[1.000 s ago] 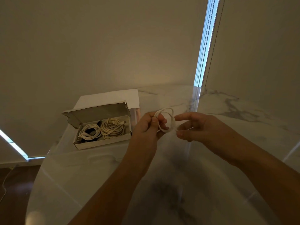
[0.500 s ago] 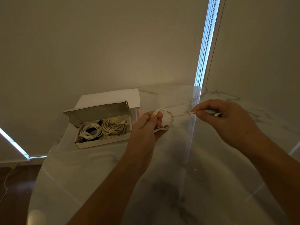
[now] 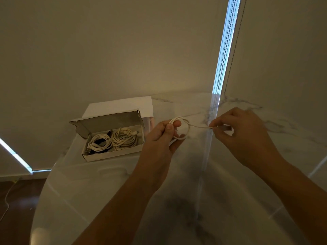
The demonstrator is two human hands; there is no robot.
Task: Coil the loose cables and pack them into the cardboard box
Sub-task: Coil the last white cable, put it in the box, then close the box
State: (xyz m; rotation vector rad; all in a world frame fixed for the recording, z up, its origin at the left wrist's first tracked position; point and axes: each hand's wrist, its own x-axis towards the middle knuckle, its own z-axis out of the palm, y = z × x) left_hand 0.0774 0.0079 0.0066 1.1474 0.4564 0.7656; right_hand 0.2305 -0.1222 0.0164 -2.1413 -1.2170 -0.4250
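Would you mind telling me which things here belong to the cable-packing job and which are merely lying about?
Part of the job:
- white cable, coil held by left hand, end pinched by right hand
- cardboard box, open
- two coiled cables inside it

Just lying about:
- white box behind
- marble table
- blind chain

Single head-worn view, forward and down (close) over table (image 3: 123, 191)

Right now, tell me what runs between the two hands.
In the head view, a taut stretch of the white cable spans the gap, from the coil held in the left hand to the right hand pinching its end, above the marble table.
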